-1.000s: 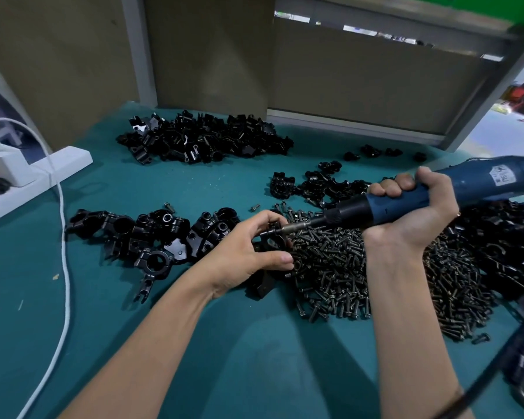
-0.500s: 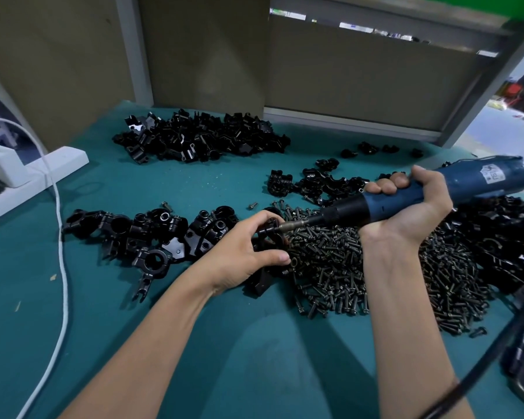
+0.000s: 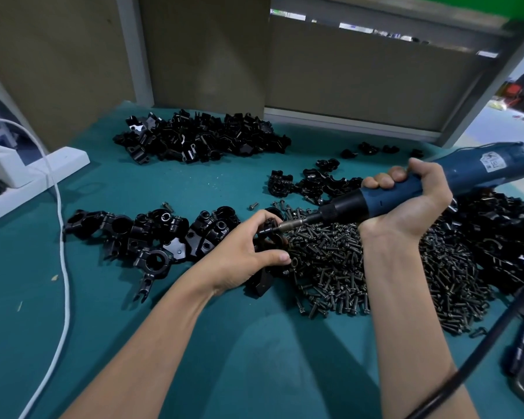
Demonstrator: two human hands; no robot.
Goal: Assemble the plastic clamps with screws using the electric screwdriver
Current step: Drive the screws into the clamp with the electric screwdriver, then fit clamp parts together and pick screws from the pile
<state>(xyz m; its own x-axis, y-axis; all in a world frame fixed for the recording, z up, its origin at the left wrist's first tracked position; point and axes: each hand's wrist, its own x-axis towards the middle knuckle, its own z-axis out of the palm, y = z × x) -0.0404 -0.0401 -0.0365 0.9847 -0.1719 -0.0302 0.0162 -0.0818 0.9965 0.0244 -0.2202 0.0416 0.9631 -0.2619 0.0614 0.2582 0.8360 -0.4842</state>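
My left hand (image 3: 245, 252) grips a black plastic clamp (image 3: 268, 237) at the middle of the teal table, at the left edge of a big heap of dark screws (image 3: 360, 267). My right hand (image 3: 406, 207) holds the blue electric screwdriver (image 3: 430, 182) tilted down to the left. Its metal bit (image 3: 294, 225) presses into the top of the held clamp. The clamp's lower block (image 3: 262, 284) pokes out below my left palm.
Assembled clamps (image 3: 152, 234) lie in a row left of my hand. Loose clamp parts are heaped at the back (image 3: 203, 137), centre right (image 3: 312, 184) and far right (image 3: 502, 237). A white power strip (image 3: 28, 182) and white cable (image 3: 62, 237) run along the left; a black cord (image 3: 481, 352) crosses lower right.
Both hands stay in place with the bit held against the clamp; only the camera has shifted slightly.
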